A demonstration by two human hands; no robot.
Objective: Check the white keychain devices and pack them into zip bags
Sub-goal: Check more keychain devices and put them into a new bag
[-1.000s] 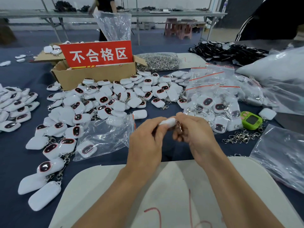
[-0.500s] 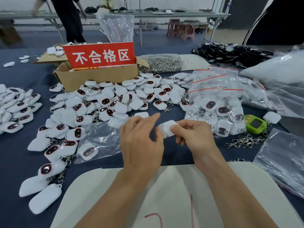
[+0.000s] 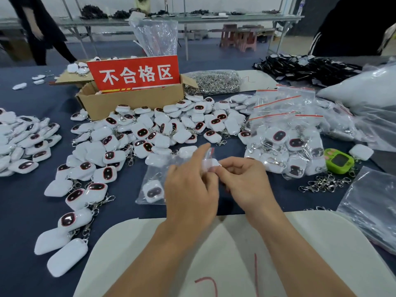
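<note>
Above blue cloth, right hand [image 3: 244, 181] fingers pinch white keychain device [image 3: 211, 163]; left hand [image 3: 190, 189] fingers grip clear zip bag [image 3: 209, 155].

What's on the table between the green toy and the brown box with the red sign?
In the head view, between the green square gadget and the cardboard box lie loose white keychain devices and a heap of clear zip bags already packed with them.

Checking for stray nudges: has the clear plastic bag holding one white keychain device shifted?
Yes: the clear plastic bag slid right, from the loose white devices toward the left hand.
</note>
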